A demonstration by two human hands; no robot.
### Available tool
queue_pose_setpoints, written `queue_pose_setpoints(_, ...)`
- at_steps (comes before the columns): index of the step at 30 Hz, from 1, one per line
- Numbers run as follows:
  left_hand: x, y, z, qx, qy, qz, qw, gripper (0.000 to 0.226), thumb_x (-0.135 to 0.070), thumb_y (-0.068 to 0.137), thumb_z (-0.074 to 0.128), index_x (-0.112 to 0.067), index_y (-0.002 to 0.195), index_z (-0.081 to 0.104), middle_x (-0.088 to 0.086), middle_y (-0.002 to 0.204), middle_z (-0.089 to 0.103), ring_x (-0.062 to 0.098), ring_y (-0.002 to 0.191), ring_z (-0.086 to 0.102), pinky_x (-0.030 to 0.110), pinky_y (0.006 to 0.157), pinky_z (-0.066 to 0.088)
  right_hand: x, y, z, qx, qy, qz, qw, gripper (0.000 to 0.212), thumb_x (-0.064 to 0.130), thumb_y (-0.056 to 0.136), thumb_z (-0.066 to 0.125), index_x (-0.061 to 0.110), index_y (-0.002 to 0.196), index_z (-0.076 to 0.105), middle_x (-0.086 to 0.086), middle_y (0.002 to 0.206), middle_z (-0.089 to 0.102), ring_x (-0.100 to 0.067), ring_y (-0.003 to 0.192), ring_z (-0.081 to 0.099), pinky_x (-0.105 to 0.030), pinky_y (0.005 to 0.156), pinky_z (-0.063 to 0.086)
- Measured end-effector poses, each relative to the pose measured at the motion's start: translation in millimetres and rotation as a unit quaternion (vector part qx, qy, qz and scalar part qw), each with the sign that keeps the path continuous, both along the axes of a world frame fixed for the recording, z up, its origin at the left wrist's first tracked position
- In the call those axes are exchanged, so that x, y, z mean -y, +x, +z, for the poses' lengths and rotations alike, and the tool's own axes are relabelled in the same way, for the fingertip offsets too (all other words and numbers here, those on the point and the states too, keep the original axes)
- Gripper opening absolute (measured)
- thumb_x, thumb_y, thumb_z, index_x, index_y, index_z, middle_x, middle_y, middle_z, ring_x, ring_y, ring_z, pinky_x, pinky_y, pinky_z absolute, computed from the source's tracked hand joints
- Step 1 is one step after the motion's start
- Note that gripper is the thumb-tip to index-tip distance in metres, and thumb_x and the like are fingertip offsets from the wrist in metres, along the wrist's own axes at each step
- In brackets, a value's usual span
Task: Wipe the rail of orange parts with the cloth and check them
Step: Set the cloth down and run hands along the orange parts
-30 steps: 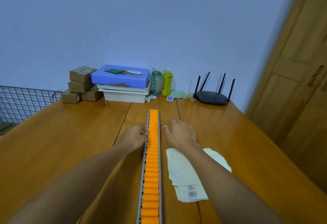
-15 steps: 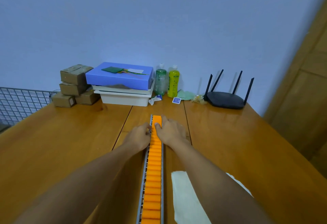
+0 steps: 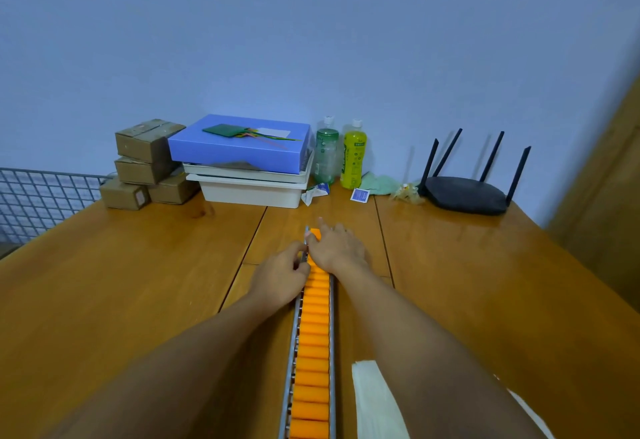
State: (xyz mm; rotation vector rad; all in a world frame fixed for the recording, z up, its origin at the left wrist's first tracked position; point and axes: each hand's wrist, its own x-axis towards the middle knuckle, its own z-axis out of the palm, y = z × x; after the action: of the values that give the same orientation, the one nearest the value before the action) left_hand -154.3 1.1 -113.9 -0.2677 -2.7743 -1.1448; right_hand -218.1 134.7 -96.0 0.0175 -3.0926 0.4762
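Observation:
A long metal rail (image 3: pixel 290 362) filled with orange parts (image 3: pixel 313 341) runs from the bottom edge away from me, down the middle of the wooden table (image 3: pixel 138 282). My left hand (image 3: pixel 282 277) sits against the rail's left side near its far end, fingers curled onto the metal edge. My right hand (image 3: pixel 339 248) lies flat over the last orange parts, fingers stretched forward and thumb on the end part. The pale cloth (image 3: pixel 372 400) lies on the table to the right of the rail, near me, partly hidden under my right forearm.
Along the back wall stand several cardboard boxes (image 3: pixel 145 161), a blue box (image 3: pixel 242 142) on white trays (image 3: pixel 252 189), two bottles (image 3: pixel 353 154), small packets and a black router (image 3: pixel 465 192). A wire grid (image 3: pixel 38 196) borders the left; a wooden door (image 3: pixel 609 178) the right.
Both hands slid along the rail to its far end, the right one moving from the table onto the orange parts. The cloth stayed behind and now shows lower in view.

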Motion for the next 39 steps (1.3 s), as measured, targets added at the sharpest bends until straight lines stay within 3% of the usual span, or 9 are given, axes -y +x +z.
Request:
queue_pose_setpoints(3, 0, 0, -1, -0.003, 0.012, 0.008, 1.000, 0.036, -0.020, 0.100, 0.052, -0.027, 0.136, 0.055, -0.004, 0.080, 0.064, 0.020, 0.075, 0.065, 0.035, 0.059, 0.045, 2, -1, -5, -0.008, 0.006, -0.007, 1.000, 0.062, 0.061, 0.103, 0.020, 0.030, 0.154, 0.037, -0.009, 0.153, 0.041, -0.031, 0.137, 0.037, -0.049, 0.105, 0.034)
queue_pose_setpoints(5, 1, -1, -2, -0.001, 0.020, 0.009, 1.000, 0.036, -0.020, 0.100, 0.053, -0.028, 0.135, 0.056, -0.003, 0.082, 0.066, 0.020, 0.077, 0.066, 0.039, 0.062, 0.049, 1, -1, -4, -0.004, -0.009, -0.007, 1.000, 0.064, 0.063, 0.103, 0.017, 0.030, 0.153, 0.040, -0.009, 0.152, 0.042, -0.032, 0.137, 0.037, -0.049, 0.106, 0.032)
queue_pose_setpoints(7, 1, -2, -3, 0.004, 0.027, 0.010, 1.000, 0.035, -0.020, 0.099, 0.054, -0.029, 0.133, 0.056, -0.002, 0.083, 0.067, 0.020, 0.077, 0.066, 0.043, 0.065, 0.052, -1, 2, -1, 0.001, -0.016, -0.003, 1.000, 0.064, 0.063, 0.103, 0.015, 0.031, 0.153, 0.039, -0.009, 0.154, 0.041, -0.032, 0.139, 0.035, -0.050, 0.107, 0.030)
queue_pose_setpoints(11, 3, -3, -6, -0.004, 0.053, 0.018, 0.998, 0.034, -0.017, 0.098, 0.057, -0.027, 0.131, 0.058, -0.001, 0.081, 0.068, 0.014, 0.071, 0.063, 0.034, 0.059, 0.046, -4, 13, 0, 0.003, -0.002, 0.004, 1.000, 0.063, 0.061, 0.103, 0.013, 0.034, 0.157, 0.031, -0.006, 0.159, 0.036, -0.032, 0.142, 0.031, -0.050, 0.111, 0.028)
queue_pose_setpoints(17, 6, 1, -8, -0.001, 0.093, 0.028, 0.995, 0.028, -0.020, 0.097, 0.063, -0.024, 0.124, 0.063, -0.001, 0.081, 0.071, 0.016, 0.073, 0.066, 0.033, 0.063, 0.050, -6, 29, 3, -0.004, 0.028, 0.001, 1.000, 0.060, 0.058, 0.104, 0.013, 0.036, 0.154, 0.038, -0.007, 0.152, 0.044, -0.031, 0.138, 0.034, -0.049, 0.107, 0.029)
queue_pose_setpoints(23, 10, 12, -8, -0.003, 0.122, 0.032, 0.992, 0.020, -0.023, 0.097, 0.066, -0.023, 0.117, 0.067, 0.000, 0.084, 0.070, 0.013, 0.073, 0.065, 0.024, 0.060, 0.045, -4, 52, 2, -0.013, 0.050, -0.001, 0.999, 0.057, 0.056, 0.105, 0.015, 0.034, 0.152, 0.040, -0.008, 0.148, 0.047, -0.030, 0.136, 0.037, -0.048, 0.108, 0.029)
queue_pose_setpoints(30, 12, 29, -8, -0.014, 0.108, 0.026, 0.994, 0.017, -0.022, 0.098, 0.066, -0.020, 0.115, 0.069, -0.002, 0.077, 0.071, 0.011, 0.069, 0.066, 0.022, 0.058, 0.048, -3, 74, 6, -0.012, 0.071, -0.001, 0.997, 0.057, 0.055, 0.106, 0.016, 0.034, 0.153, 0.039, -0.009, 0.144, 0.050, -0.029, 0.133, 0.039, -0.048, 0.108, 0.029)
queue_pose_setpoints(34, 14, 40, -8, -0.031, 0.060, 0.025, 0.997, 0.013, -0.024, 0.099, 0.064, -0.022, 0.112, 0.069, -0.003, 0.064, 0.064, 0.006, 0.054, 0.054, 0.018, 0.050, 0.039, -2, 85, 7, -0.014, 0.087, 0.003, 0.996, 0.057, 0.054, 0.106, 0.016, 0.033, 0.153, 0.038, -0.009, 0.143, 0.052, -0.029, 0.131, 0.041, -0.047, 0.106, 0.031)
queue_pose_setpoints(39, 17, 53, -7, -0.025, 0.044, 0.022, 0.998, 0.014, -0.025, 0.099, 0.064, -0.024, 0.112, 0.069, -0.001, 0.063, 0.064, 0.006, 0.051, 0.051, 0.022, 0.050, 0.038, -1, 100, 9, -0.016, 0.101, 0.010, 0.995, 0.056, 0.053, 0.106, 0.017, 0.029, 0.148, 0.045, -0.010, 0.138, 0.055, -0.030, 0.129, 0.044, -0.047, 0.103, 0.032)
